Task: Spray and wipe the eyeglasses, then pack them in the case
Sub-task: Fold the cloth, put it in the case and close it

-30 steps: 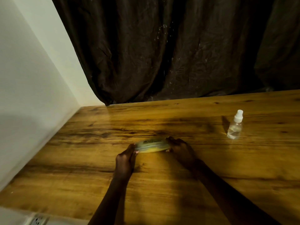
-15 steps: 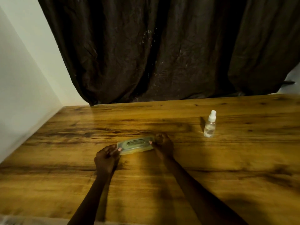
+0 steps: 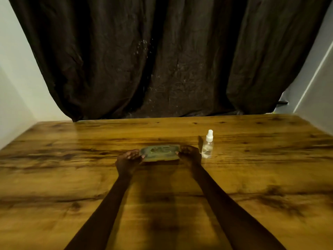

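**Head view: both hands grip a flat case at mid-tabletop**

Head view: a flat greenish-yellow rectangular case (image 3: pixel 160 153) with dark print on top sits between two outstretched hands over the middle of the brown wooden tabletop (image 3: pixel 72 177). The left hand (image 3: pixel 128 159) pinches its left end with curled fingers, and the right hand (image 3: pixel 191 154) grips the right end. Whether it rests on the wood I cannot tell. A small clear plastic spray bottle (image 3: pixel 207 147) with a white cap stands upright just beside the right hand. A dark brown curtain (image 3: pixel 162 60) hangs behind.
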